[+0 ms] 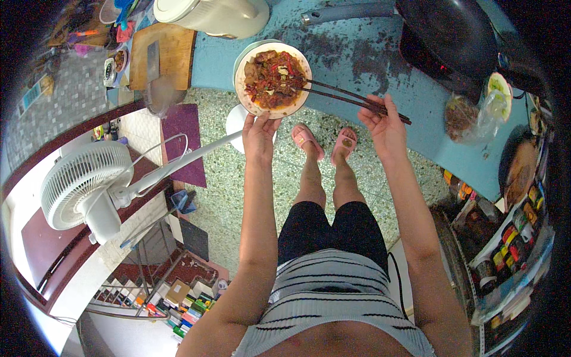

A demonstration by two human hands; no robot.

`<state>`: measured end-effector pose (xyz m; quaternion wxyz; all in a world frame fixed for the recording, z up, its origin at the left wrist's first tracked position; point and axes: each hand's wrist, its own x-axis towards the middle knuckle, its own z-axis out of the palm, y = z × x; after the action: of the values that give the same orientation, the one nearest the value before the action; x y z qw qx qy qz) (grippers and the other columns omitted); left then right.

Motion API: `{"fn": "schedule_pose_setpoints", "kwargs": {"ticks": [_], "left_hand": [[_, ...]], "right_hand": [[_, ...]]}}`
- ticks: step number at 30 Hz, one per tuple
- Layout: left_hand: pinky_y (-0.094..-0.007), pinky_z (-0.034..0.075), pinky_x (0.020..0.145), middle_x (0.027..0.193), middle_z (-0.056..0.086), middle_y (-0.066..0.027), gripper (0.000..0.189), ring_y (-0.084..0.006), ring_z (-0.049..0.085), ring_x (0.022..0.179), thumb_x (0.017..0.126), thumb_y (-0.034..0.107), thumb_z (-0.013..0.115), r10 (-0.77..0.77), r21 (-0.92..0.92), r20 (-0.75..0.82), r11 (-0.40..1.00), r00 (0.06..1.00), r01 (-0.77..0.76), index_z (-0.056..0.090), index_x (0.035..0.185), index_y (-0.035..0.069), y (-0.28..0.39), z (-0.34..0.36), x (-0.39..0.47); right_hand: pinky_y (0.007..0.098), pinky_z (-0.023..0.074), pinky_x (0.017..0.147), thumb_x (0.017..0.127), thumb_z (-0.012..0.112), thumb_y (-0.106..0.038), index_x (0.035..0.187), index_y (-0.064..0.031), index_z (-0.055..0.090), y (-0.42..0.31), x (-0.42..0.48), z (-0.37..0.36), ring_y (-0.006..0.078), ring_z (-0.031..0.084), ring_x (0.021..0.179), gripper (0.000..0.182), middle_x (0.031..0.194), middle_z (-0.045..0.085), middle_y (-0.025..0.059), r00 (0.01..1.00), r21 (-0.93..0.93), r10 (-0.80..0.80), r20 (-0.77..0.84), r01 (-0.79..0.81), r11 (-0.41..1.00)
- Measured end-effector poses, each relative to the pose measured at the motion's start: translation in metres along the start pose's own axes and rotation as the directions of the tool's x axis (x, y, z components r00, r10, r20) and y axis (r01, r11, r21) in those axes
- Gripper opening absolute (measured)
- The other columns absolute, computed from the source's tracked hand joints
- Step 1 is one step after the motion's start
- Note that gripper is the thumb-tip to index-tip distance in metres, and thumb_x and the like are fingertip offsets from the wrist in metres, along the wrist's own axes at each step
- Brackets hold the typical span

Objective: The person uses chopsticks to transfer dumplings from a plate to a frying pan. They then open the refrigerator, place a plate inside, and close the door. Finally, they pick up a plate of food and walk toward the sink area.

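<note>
My left hand [260,136] grips the near rim of a white bowl [304,101], fingers at its edge. Reddish-brown cooked food [270,76] with red pepper pieces and some pale bits fills much of the bowl. Another pale rim shows partly behind the bowl; whether the two touch I cannot tell. In my right hand [384,117] is a pair of dark chopsticks [343,97], slanting leftward, with their tips in the food on the bowl's right side. The bowl is over the near edge of the blue countertop [214,67].
A wooden cutting board [178,53] with a cleaver [153,60] lies left, near a cream kettle [236,18]. A black wok [450,31] sits on a cooker at the upper right. Plastic bags [464,118] lie right. A white standing fan [89,183] is at the left.
</note>
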<state>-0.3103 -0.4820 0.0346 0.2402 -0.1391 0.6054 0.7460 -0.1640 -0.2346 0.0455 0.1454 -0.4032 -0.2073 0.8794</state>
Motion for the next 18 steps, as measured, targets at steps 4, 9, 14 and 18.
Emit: {"fn": "schedule_pose_setpoints", "kwargs": {"ticks": [4, 9, 14, 18], "left_hand": [[-0.0335, 0.058, 0.079, 0.110, 0.061, -0.0140, 0.032, -0.0244, 0.065, 0.094, 0.090, -0.002, 0.053, -0.059, -0.119, -0.038, 0.991, 0.998, 0.054, 0.047, 0.122, 0.000, 0.002, 0.003, 0.001], [-0.0331, 0.059, 0.078, 0.109, 0.061, -0.0141, 0.029, -0.0237, 0.066, 0.093, 0.090, -0.001, 0.053, -0.043, -0.119, -0.030, 0.992, 0.999, 0.039, 0.049, 0.119, 0.000, -0.005, -0.010, 0.008], [-0.0331, 0.058, 0.079, 0.106, 0.062, -0.0134, 0.029, -0.0231, 0.066, 0.090, 0.089, 0.000, 0.053, -0.024, 0.017, -0.044, 1.000, 0.999, 0.025, 0.049, 0.117, 0.001, -0.009, -0.021, 0.012], [-0.0328, 0.058, 0.079, 0.105, 0.062, -0.0129, 0.030, -0.0229, 0.066, 0.089, 0.088, 0.000, 0.054, -0.022, 0.098, -0.029, 0.995, 0.999, 0.025, 0.049, 0.118, 0.001, -0.006, -0.028, 0.012]], "right_hand": [[0.0375, 0.0575, 0.079, 0.098, 0.050, -0.031, 0.105, 0.0041, 0.061, 0.004, 0.001, -0.007, 0.0209, 0.068, 0.079, 0.038, 0.091, 0.067, 0.0125, 1.000, 0.072, 0.007, 0.018, -0.008, 0.997], [0.0369, 0.0576, 0.076, 0.098, 0.049, -0.031, 0.103, 0.0047, 0.061, 0.004, -0.001, -0.008, 0.0211, 0.067, 0.076, 0.038, 0.087, 0.067, 0.0128, 1.000, 0.121, 0.027, -0.001, -0.027, 0.992], [0.0345, 0.0564, 0.070, 0.098, 0.049, -0.031, 0.089, -0.0005, 0.061, 0.002, -0.004, -0.008, 0.0186, 0.062, 0.066, 0.034, 0.078, 0.063, 0.0095, 0.997, 0.166, 0.029, -0.074, -0.016, 0.986], [0.0306, 0.0481, 0.055, 0.098, 0.049, -0.032, 0.078, -0.0043, 0.056, 0.003, 0.002, -0.008, 0.0160, 0.051, 0.055, 0.035, 0.072, 0.058, 0.0074, 0.989, 0.188, 0.034, -0.144, -0.006, 0.982]]}}
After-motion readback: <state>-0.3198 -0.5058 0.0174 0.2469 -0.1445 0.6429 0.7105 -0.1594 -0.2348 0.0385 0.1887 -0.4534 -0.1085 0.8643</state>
